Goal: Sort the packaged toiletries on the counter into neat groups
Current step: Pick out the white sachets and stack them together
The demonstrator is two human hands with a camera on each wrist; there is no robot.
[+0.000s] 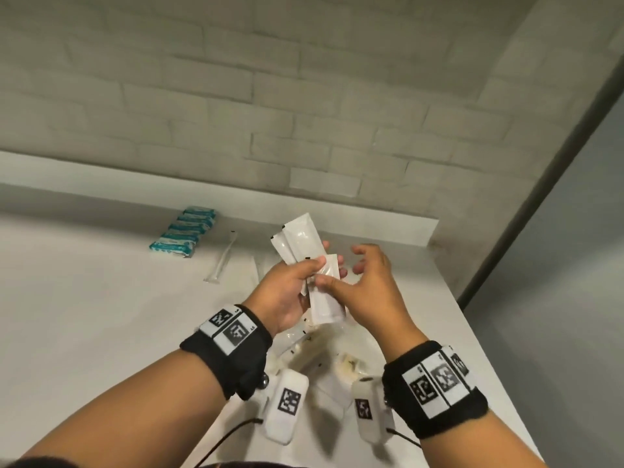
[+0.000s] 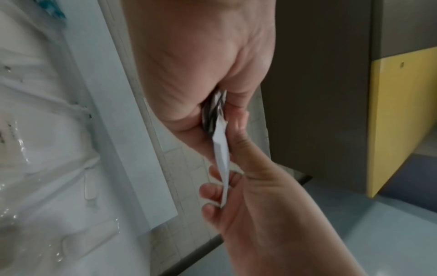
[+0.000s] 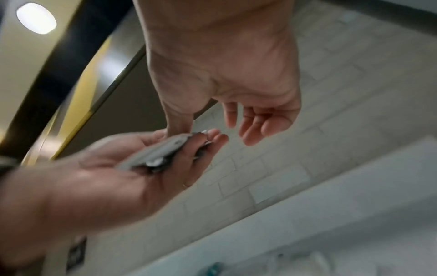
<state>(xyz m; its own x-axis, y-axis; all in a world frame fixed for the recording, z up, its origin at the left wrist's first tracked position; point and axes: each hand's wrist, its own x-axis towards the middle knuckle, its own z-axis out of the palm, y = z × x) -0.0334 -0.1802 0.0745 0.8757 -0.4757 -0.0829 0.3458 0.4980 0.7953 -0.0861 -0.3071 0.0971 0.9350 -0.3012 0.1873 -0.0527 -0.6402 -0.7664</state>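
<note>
— Sachets [image 1: 299,243]: what am I holding, and how?

— White flat packets, several, fanned. My left hand [image 1: 287,287] is gripping them mid-length, thumb [image 1: 309,265] pressing on top, fingers curled underneath, the upper ends fanning out beyond my fingertips. The left wrist view is showing the bundle edge-on between thumb and fingers.

— And the right hand [image 1: 366,285]?

— It is working just beside the left. My right thumb is touching the lower sachet [image 1: 326,307] near my left thumb; the other right fingers [image 1: 363,251] are spreading loosely apart, curled a little, clamping nothing. Whether the thumb is pinching or only nudging, I cannot tell.

— Step in hand?

— By my judgement, squaring the sachets into one even stack while both hands are hanging above the counter [image 1: 101,298].

— Other stock?

— Teal boxes [image 1: 184,236], already sitting in a neat row, well beyond and left of my left fingers. One wrapped toothbrush [image 1: 221,260], lying alone between that row and my left hand. Clear crumpled wrappers [image 1: 337,359], lying under my wrists, near the counter's front edge.

— Next move?

— It is calling for aligning the fanned ends, then setting the stack down as its own group, apart from the boxes. I am judging the packets slippery; loosening my left thumb too soon could let them slide out.
</note>
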